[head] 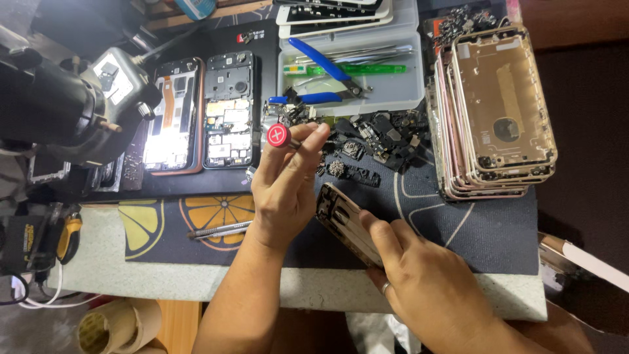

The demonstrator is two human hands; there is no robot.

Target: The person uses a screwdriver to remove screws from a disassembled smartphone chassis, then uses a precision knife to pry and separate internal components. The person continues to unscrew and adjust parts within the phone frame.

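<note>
Left hand [285, 193]: fingers pinch a red-capped screwdriver [278, 136], raised above the mat [458, 236].
Right hand [426, 282]: fingers grip a gold phone shell [344, 219], tilted on edge at the table's [295, 288] front.
Risk: the shell may slip under the driver's push; loose screws could vanish among the black parts [373, 141].

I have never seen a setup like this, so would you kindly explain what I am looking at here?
This is one view from a camera worn on a person's head, looking down at their bare hands over a workbench. The left hand holds a screwdriver with a red cap. The right hand steadies a gold phone housing on a dark mat. Nearby lie a stack of similar housings, two opened phones, a pile of small dark parts, blue-handled pliers in a clear tray, and tweezers.
</note>
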